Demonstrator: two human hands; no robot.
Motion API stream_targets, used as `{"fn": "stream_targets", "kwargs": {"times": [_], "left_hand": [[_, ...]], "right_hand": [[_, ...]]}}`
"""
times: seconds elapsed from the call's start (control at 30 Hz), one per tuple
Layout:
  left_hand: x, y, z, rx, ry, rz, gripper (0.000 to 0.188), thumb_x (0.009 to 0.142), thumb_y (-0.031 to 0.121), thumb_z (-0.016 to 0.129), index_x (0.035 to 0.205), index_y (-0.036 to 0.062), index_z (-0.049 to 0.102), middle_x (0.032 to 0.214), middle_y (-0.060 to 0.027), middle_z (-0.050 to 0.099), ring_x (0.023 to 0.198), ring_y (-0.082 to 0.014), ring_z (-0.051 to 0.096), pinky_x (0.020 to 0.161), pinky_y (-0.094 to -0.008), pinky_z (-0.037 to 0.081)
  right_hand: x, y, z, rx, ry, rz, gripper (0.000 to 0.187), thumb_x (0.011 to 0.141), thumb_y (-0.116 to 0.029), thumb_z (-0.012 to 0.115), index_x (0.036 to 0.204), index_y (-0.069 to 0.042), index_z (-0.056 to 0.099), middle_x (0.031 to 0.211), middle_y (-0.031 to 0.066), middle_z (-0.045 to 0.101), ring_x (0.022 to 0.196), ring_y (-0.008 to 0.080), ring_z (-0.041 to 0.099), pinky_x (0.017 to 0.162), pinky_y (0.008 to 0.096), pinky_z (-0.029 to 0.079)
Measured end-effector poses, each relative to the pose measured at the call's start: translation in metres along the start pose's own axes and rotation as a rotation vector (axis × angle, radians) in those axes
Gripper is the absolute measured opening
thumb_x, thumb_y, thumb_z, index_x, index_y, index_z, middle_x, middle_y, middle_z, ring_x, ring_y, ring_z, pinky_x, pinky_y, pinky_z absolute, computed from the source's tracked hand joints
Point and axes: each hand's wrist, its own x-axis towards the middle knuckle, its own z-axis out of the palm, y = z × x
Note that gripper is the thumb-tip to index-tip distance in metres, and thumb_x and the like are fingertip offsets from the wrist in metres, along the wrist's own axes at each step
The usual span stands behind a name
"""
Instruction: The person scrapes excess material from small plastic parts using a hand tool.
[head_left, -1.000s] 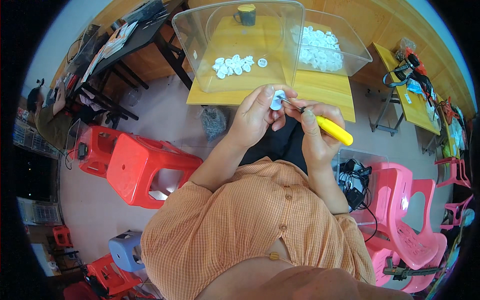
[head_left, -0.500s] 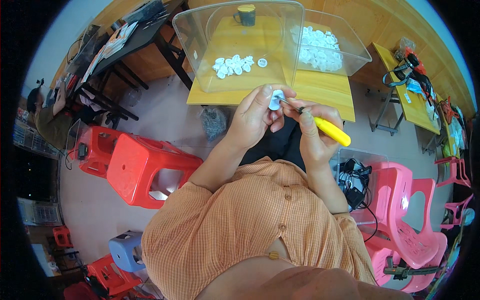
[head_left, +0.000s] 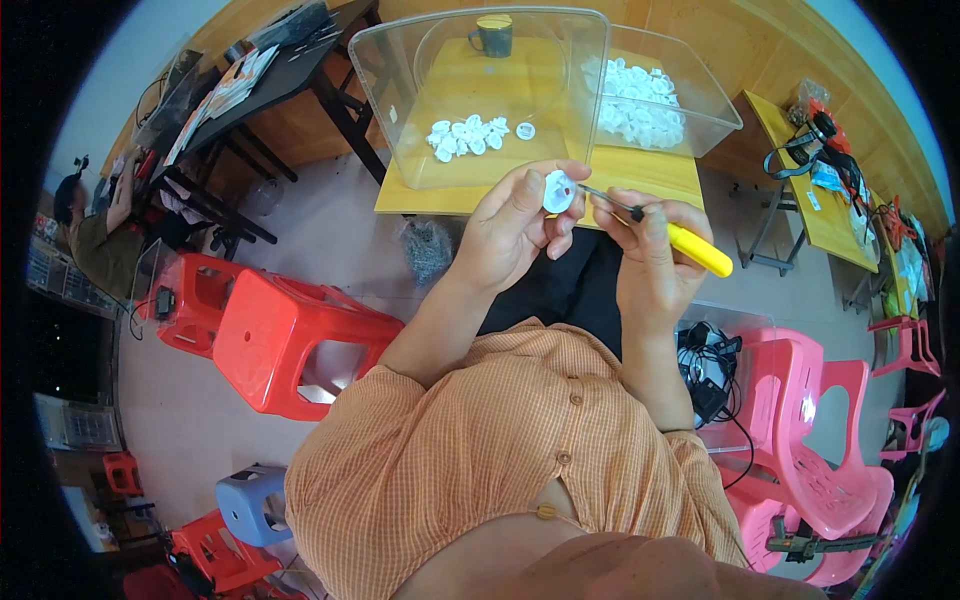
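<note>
My left hand [head_left: 515, 215] pinches a small round white plastic piece [head_left: 558, 192] between thumb and fingers, its face turned up with a small dark spot on it. In my right hand [head_left: 660, 245] is a screwdriver [head_left: 703, 250] with a yellow handle, dark collar and thin metal shaft. The shaft points left at the white piece; its tip is beside the piece's right edge, and I cannot tell whether they touch. Beyond my hands, several similar white pieces [head_left: 468, 137] lie in a loose pile, with one white disc [head_left: 525, 131] apart to their right.
A large clear plastic bin [head_left: 400, 165] stands around the pile on the yellow table [head_left: 650, 175]. Behind right, another clear bin [head_left: 715, 115] holds many white pieces. A dark mug [head_left: 493, 38] is at the back. Red stools [head_left: 265, 340] flank my left, pink chairs [head_left: 800, 400] my right.
My right hand has drawn the screwdriver back to the right, out of the white piece. My left hand has turned the piece so more of its face shows.
</note>
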Motion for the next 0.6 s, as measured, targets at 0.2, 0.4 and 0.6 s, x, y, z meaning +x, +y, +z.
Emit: {"fn": "stream_targets", "kwargs": {"times": [0.2, 0.4, 0.6], "left_hand": [[0.0019, 0.0041, -0.0041, -0.031, 0.002, 0.056, 0.042, 0.097, 0.029, 0.045, 0.126, -0.0018, 0.042, 0.103, -0.0153, 0.057, 0.08, -0.0146, 0.055, 0.062, -0.0237, 0.045], [0.0027, 0.0012, -0.0051, -0.019, -0.019, 0.07, 0.041, 0.094, 0.021, 0.05, 0.128, -0.0012, 0.043, 0.114, -0.0202, 0.056, 0.085, -0.0165, 0.058, 0.07, -0.0254, 0.05], [0.0032, -0.0017, -0.0079, 0.012, -0.023, 0.089, 0.04, 0.093, 0.018, 0.053, 0.127, -0.0015, 0.044, 0.116, -0.0208, 0.056, 0.089, -0.0172, 0.06, 0.075, -0.0255, 0.051]], "right_hand": [[0.0001, 0.0013, -0.0021, -0.118, -0.051, -0.062, 0.014, 0.093, -0.009, 0.052, 0.103, -0.001, 0.046, 0.101, 0.0251, 0.059, 0.09, 0.0346, 0.064, 0.078, 0.0409, 0.057], [-0.0048, -0.0044, 0.0039, -0.106, -0.072, -0.078, 0.012, 0.088, -0.002, 0.058, 0.097, 0.002, 0.051, 0.101, 0.023, 0.061, 0.091, 0.0274, 0.063, 0.084, 0.0388, 0.053], [-0.0068, -0.0014, 0.0023, -0.189, -0.127, -0.111, 0.012, 0.087, -0.001, 0.059, 0.096, 0.003, 0.053, 0.104, 0.0228, 0.061, 0.091, 0.0249, 0.063, 0.084, 0.0351, 0.052]]}}
